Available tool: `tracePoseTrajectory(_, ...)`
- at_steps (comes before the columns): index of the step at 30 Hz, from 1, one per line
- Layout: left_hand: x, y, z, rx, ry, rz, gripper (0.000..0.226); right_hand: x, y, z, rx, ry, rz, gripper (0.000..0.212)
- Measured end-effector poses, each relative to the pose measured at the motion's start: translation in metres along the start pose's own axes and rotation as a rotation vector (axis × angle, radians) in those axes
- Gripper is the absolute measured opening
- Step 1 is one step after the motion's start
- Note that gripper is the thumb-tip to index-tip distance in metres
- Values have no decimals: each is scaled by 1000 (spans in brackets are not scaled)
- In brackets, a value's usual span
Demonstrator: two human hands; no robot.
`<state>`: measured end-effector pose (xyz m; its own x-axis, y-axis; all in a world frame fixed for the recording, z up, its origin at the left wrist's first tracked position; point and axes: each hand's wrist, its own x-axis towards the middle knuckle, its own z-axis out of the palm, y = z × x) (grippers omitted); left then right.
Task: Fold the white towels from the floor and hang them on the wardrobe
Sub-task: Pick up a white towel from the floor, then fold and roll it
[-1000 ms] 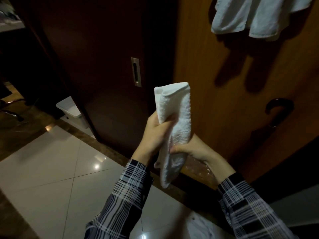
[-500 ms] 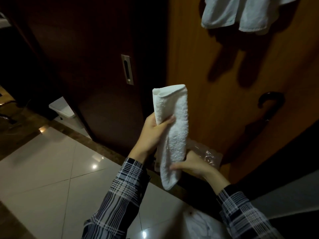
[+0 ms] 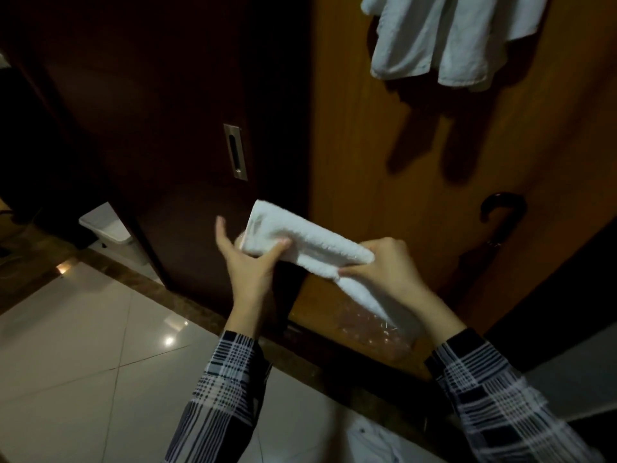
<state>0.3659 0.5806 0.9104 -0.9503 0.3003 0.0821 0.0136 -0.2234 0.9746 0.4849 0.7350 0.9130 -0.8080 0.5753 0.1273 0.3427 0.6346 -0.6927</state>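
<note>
Two hands hold one folded white towel in front of a wardrobe; entries run left to right. Pale tiled floor (image 3: 83,345), glossy, with bright light reflections, bordered by a brown stone strip along the wardrobe base. White lidded bin (image 3: 110,230), on the floor beside the dark door's left edge. Dark wardrobe door (image 3: 160,95), deep brown, carrying a recessed metal pull handle (image 3: 235,152), upright, above the hands. Left hand (image 3: 248,262), plaid sleeve, thumb pressed across the near face of the towel's left end, fingers behind the cloth, one finger standing free and straight at the left. Folded white towel (image 3: 300,242), a narrow thick band held in the air, slanting from its upper left end down to the right, with a loose tail hanging below the right hand. Right hand (image 3: 380,265), plaid sleeve, fingers curled over the towel's right end, thumb pinching the lower edge. Clear crumpled plastic (image 3: 374,332), at the foot of the lighter door, below the towel's tail. Orange-brown wardrobe door (image 3: 367,145), lit, with shadows falling across it. Hung white towel (image 3: 447,38), draped at the top of that door, well above the hands. Dark curved umbrella handle (image 3: 500,208), against the same door at the right.
</note>
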Motion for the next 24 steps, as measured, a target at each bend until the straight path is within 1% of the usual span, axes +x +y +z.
tracePoseTrajectory(1,-2,1,-1,168,39,95,112,3,-2,-7,-94,30,-40,34)
tracePoseTrajectory(2,-3,2,0,371,66,233,116,5,-5,-13,-180,63,-81,27)
tracePoseTrajectory(3,-4,4,2,594,66,419,118,6,-7,-18,-271,93,-132,16)
tracePoseTrajectory(4,-2,3,7,818,28,631,119,8,-9,-23,-362,114,-189,6)
tracePoseTrajectory(5,1,3,15,1019,-58,814,119,11,-12,-27,-428,136,-261,3)
tracePoseTrajectory(6,3,4,25,1157,-160,940,118,14,-14,-31,-476,152,-315,7)
tracePoseTrajectory(7,6,3,35,1222,-250,1000,114,17,-16,-35,-515,159,-359,8)
tracePoseTrajectory(8,7,4,43,1219,-333,982,104,19,-18,-39,-544,156,-391,8)
tracePoseTrajectory(9,8,6,50,1166,-403,900,88,21,-19,-43,-580,144,-416,7)
tracePoseTrajectory(10,10,8,55,1103,-446,799,68,22,-18,-45,-599,141,-436,8)
tracePoseTrajectory(11,13,8,58,1078,-471,737,50,22,-14,-47,-612,150,-457,8)
tracePoseTrajectory(12,16,8,62,1084,-482,751,36,22,-10,-51,-617,175,-475,8)
tracePoseTrajectory(14,26,9,74,1148,-509,857,20,24,0,-60,-621,236,-476,12)
tracePoseTrajectory(15,32,12,83,1194,-528,893,16,27,5,-66,-630,243,-461,13)
tracePoseTrajectory(18,50,26,113,1282,-546,1072,24,38,7,-94,-650,279,-419,16)
tracePoseTrajectory(21,65,58,140,1217,-524,1307,17,57,-2,-131,-685,379,-442,25)
tracePoseTrajectory(24,85,94,164,1121,-462,1504,22,78,-19,-172,-722,481,-509,32)
